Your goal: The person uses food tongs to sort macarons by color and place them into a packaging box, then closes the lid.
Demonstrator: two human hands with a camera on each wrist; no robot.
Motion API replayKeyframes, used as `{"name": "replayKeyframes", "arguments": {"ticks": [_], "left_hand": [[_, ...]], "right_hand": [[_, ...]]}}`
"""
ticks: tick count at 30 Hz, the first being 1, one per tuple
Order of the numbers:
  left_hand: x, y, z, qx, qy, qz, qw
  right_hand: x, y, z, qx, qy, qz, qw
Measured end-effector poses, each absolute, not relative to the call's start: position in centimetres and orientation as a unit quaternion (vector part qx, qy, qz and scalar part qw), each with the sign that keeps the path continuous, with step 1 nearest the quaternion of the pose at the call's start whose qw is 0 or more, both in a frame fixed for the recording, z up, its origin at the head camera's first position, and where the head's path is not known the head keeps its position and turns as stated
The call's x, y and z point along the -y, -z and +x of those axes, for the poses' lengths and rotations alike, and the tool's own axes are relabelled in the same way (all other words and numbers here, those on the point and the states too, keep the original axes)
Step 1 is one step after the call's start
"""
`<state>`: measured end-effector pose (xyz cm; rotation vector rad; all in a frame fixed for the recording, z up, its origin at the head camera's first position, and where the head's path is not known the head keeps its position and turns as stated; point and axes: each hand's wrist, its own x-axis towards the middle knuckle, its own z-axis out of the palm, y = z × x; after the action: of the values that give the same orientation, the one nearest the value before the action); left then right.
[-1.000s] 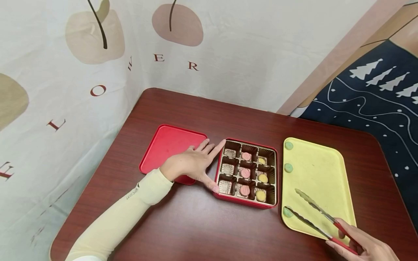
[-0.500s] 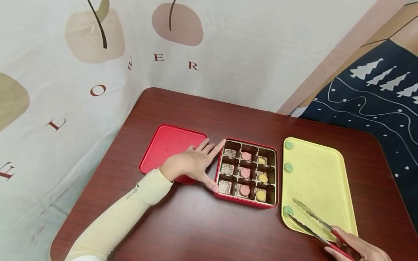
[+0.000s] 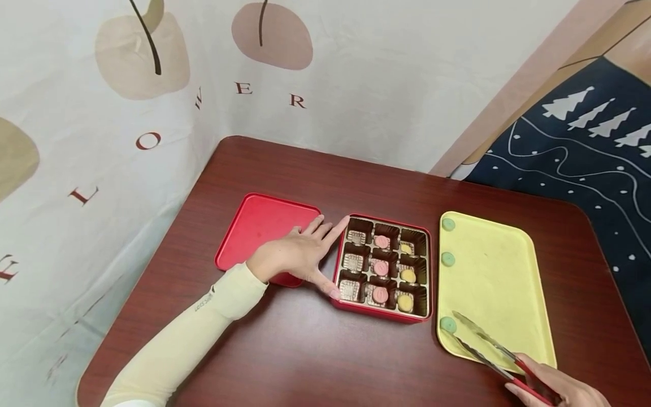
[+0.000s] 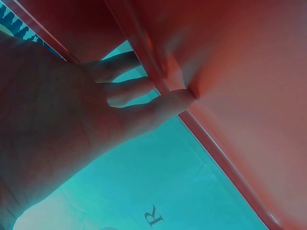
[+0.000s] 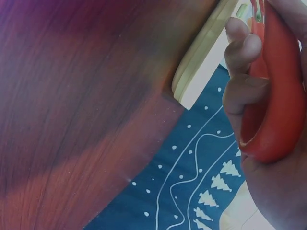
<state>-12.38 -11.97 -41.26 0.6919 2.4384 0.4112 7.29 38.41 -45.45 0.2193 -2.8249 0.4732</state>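
Note:
My left hand (image 3: 297,254) has its fingers spread over the red lid (image 3: 264,226). Its thumb and index finger touch the left side of a red box (image 3: 378,313). Inside the box, a brown-and-gold insert has compartments with three pink sweets (image 3: 381,268) in the middle column and three yellow sweets (image 3: 408,275) in the right one. My right hand (image 3: 564,384) grips metal tongs (image 3: 478,329) by their red handles (image 5: 283,96). The tongs' tips stand apart beside the nearest green sweet (image 3: 448,325); whether they touch it I cannot tell.
A yellow tray (image 3: 493,271) lies to the right of the box, with three green sweets along its left edge. Everything stands on a dark red wooden table (image 3: 305,350). Printed cloth (image 3: 376,102) hangs behind the table.
The right hand and tongs have moved slightly left and down, so the tips shift from over the nearest green sweet to its lower right. The left hand stays put.

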Motion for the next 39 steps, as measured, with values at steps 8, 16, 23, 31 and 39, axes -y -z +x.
{"name": "replayKeyframes", "arguments": {"ticks": [8,16,23,31,39], "left_hand": [[12.0,41.1,-12.4,-0.911,-0.154,0.257,0.284],[12.1,41.2,-12.5,-0.911,-0.156,0.257,0.281],[12.2,41.3,-12.5,-0.913,-0.152,0.258,0.278],[12.2,41.3,-12.5,-0.913,-0.153,0.256,0.279],[12.0,41.2,-12.4,-0.913,-0.144,0.255,0.284]], "right_hand": [[-38.7,46.1,6.9,0.95,-0.203,0.145,0.189],[-38.4,46.3,6.0,0.943,-0.183,0.163,0.224],[-38.1,46.4,5.8,0.953,-0.155,0.131,0.227],[-38.2,46.5,5.5,0.953,-0.158,0.131,0.221],[-37.4,45.5,5.7,0.981,-0.114,0.068,0.142]]}}
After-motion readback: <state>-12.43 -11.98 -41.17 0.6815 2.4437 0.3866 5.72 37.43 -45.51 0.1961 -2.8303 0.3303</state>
